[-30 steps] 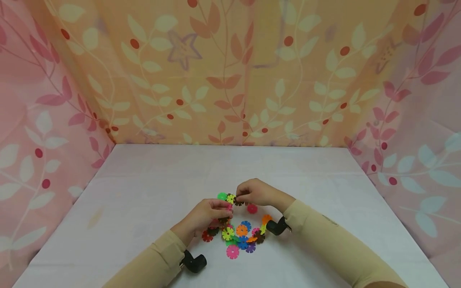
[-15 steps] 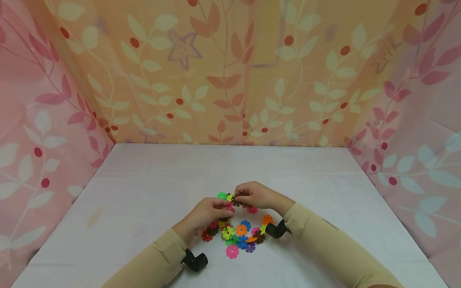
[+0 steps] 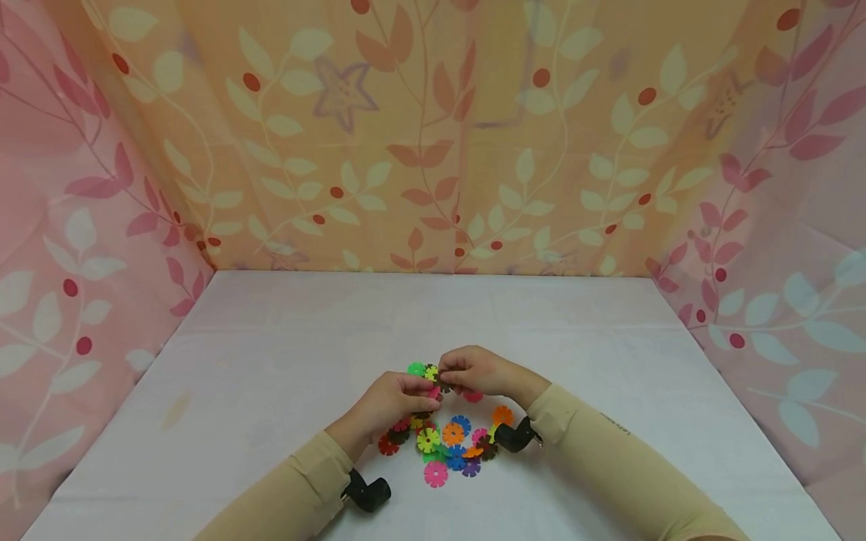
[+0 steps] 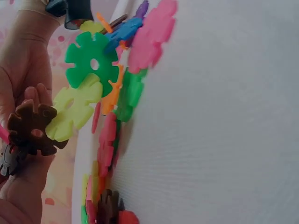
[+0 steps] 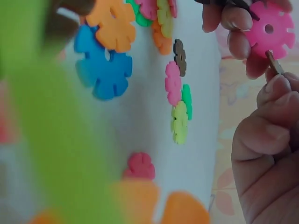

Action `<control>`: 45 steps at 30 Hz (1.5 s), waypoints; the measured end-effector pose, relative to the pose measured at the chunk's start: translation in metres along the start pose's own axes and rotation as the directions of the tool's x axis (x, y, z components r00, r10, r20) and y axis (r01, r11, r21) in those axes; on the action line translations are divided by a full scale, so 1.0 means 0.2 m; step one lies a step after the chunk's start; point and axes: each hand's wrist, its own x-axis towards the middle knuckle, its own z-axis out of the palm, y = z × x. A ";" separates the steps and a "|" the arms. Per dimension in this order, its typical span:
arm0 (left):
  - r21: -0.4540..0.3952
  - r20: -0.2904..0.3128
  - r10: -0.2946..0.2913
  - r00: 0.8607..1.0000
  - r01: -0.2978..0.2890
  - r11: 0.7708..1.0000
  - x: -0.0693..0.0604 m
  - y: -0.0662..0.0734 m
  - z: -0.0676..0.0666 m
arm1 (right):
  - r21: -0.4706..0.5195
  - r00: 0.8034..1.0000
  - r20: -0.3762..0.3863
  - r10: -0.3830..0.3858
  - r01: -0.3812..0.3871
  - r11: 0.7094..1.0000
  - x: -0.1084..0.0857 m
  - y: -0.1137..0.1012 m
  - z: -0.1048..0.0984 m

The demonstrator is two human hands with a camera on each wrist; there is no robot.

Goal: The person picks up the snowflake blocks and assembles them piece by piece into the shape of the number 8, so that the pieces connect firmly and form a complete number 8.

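Both hands are close together above the middle front of the table. My left hand (image 3: 395,397) pinches a pink flower-shaped plastic disc (image 5: 281,23). My right hand (image 3: 483,370) pinches a brown disc (image 5: 276,64) whose edge meets the pink one. Whether it sits fully in the slot cannot be made out. In the left wrist view, a brown disc (image 4: 21,126), a yellow disc (image 4: 77,107) and a green disc (image 4: 88,51) overlap in a chain beside the hands. Below the hands, a curved cluster of joined discs includes an orange one (image 3: 453,433) and a pink one (image 3: 436,474).
A green disc (image 3: 416,369) and a yellow disc (image 3: 431,372) lie behind the left hand. A red-pink disc (image 3: 473,396) lies under the right hand. The white table (image 3: 271,338) is bounded by patterned cloth walls (image 3: 433,135).
The right hand has shifted slightly left and toward the front, closer to the left hand. The left hand has barely moved, and both keep their pinch on the discs.
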 end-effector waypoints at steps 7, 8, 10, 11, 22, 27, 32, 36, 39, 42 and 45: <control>0.025 0.004 0.051 0.999 -0.051 0.998 0.00 0.01 0.00 | 0.031 1.000 0.006 -0.024 0.023 0.999 0.00 0.01 0.01; 0.024 0.003 0.055 0.998 -0.055 0.998 0.00 0.01 0.00 | 0.026 1.000 0.005 -0.025 0.025 0.999 0.00 0.01 0.01; 0.017 0.006 0.060 0.998 -0.060 0.998 0.00 0.01 0.01 | 0.014 0.999 0.007 -0.032 0.032 0.999 -0.01 0.01 0.00; 0.017 0.007 0.069 0.998 -0.069 0.997 0.00 0.02 0.01 | 0.003 0.999 0.010 -0.036 0.036 0.999 -0.01 0.01 0.00; 0.042 0.076 0.078 0.994 -0.081 0.996 -0.01 0.02 0.04 | -0.078 0.993 0.012 -0.113 0.114 0.990 -0.07 0.02 -0.12; 0.007 0.048 0.046 0.998 -0.046 0.999 0.00 0.01 0.05 | -0.015 0.992 0.033 -0.124 0.125 0.992 -0.09 0.03 -0.14; 0.013 0.025 0.032 0.999 -0.032 0.999 0.00 0.01 0.04 | -0.006 0.989 0.070 -0.130 0.131 0.991 -0.09 0.02 -0.10; 0.020 0.023 0.038 0.999 -0.039 0.999 0.00 0.02 0.04 | -0.013 0.992 0.067 -0.109 0.110 0.994 -0.09 0.01 -0.08; 0.025 0.018 0.036 0.999 -0.037 0.999 0.00 0.02 0.04 | -0.020 0.993 0.058 -0.099 0.100 0.995 -0.09 0.01 -0.07; 0.024 0.016 0.032 0.999 -0.032 0.999 0.00 0.02 0.04 | -0.038 0.995 0.054 -0.090 0.092 0.995 -0.08 0.02 -0.06; 0.023 0.019 0.030 0.999 -0.031 0.999 0.00 0.02 0.04 | -0.050 0.994 0.053 -0.090 0.093 0.994 -0.08 0.02 -0.06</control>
